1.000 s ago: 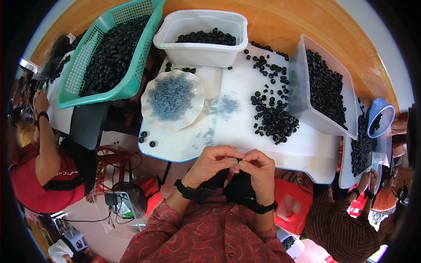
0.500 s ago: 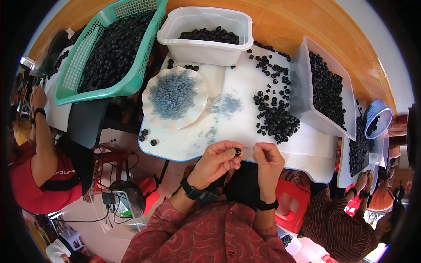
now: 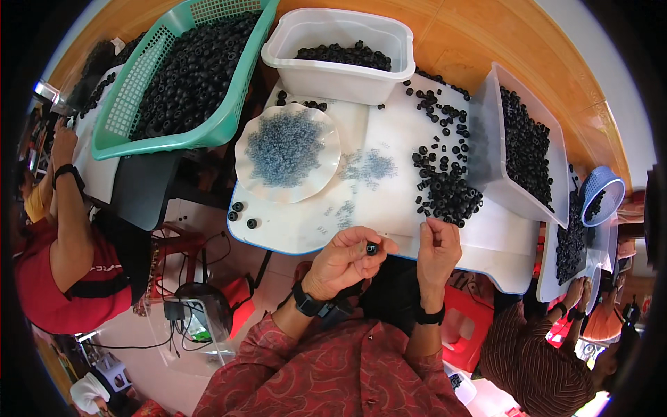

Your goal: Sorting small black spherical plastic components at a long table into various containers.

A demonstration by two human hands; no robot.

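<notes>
At the table's front edge, my left hand (image 3: 347, 263) pinches a small black round plastic part (image 3: 372, 248) between thumb and fingers, a ring-like end showing. To its right, my right hand (image 3: 439, 251) is closed, thumb against the fingers, just below a heap of small black parts (image 3: 448, 194). Whatever its fingertips may hold is too small or hidden to make out. Behind my left hand stands a scalloped white plate (image 3: 328, 174) heaped with small grey-blue springs (image 3: 285, 149). More springs (image 3: 375, 167) lie loose beside it.
A white tub (image 3: 340, 83), a green basket (image 3: 118, 125) and a clear bin (image 3: 493, 153) hold black parts. Several round parts (image 3: 251, 223) lie at the table's left corner. People sit at the left (image 3: 69, 278) and right (image 3: 535, 347); a red stool (image 3: 462, 326) is beside me.
My right hand has moved right and slightly up to the heap's near edge, away from my left hand. My left hand still grips the black part, now turned and slightly lower. The view has shifted a little.
</notes>
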